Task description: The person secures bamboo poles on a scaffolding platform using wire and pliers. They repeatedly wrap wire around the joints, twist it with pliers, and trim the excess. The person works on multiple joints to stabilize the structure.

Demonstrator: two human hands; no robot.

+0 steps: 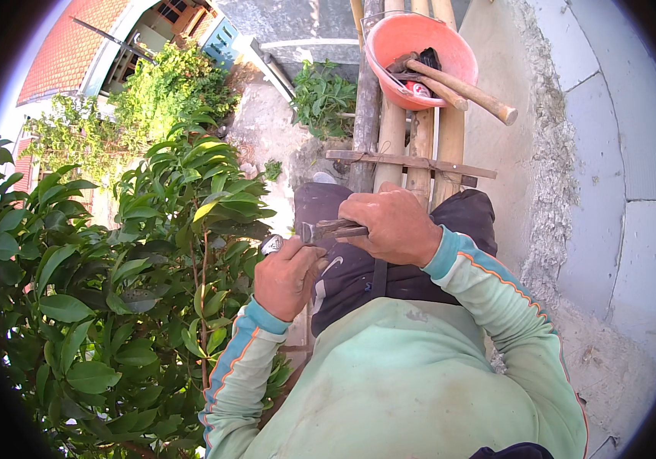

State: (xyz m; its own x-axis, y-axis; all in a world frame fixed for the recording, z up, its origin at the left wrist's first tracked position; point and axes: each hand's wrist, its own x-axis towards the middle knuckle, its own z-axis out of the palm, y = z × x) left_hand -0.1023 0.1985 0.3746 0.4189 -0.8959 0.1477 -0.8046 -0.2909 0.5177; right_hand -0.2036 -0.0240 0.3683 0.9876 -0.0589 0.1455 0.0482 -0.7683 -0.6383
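My right hand (393, 226) is closed around the dark handles of a pair of pincers (337, 229), their metal jaws pointing left. Close to those jaws my left hand (286, 277) is closed in a pinch. What its fingertips hold is too small to make out. A round silvery thing (271, 245) shows at the outer side of the left fingers; its kind is unclear. Both hands are in front of my body, above my dark trousers (351, 283).
Beyond my knees, bamboo poles (420, 153) run away from me under a wooden crosspiece (412, 163). On them stands a red bucket (385, 53) with wooden-handled tools. A block wall (595, 153) rises on the right; a leafy tree (137, 306) crowds the left.
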